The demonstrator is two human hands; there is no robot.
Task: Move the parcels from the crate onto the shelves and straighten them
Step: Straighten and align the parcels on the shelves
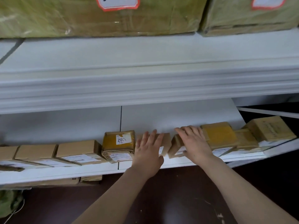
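left hand (148,152) flat on one parcel (166,143), right hand (195,143) flat on the next parcel (175,145), both grips released

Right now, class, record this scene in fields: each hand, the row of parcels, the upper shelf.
left hand: flat on a small cardboard box, fingers straight
right hand: flat on the skewed box beside it
lower shelf: row of cardboard parcels; a yellow-taped parcel labelled 002 left of the hands
upper shelf: large wrapped cartons at the back
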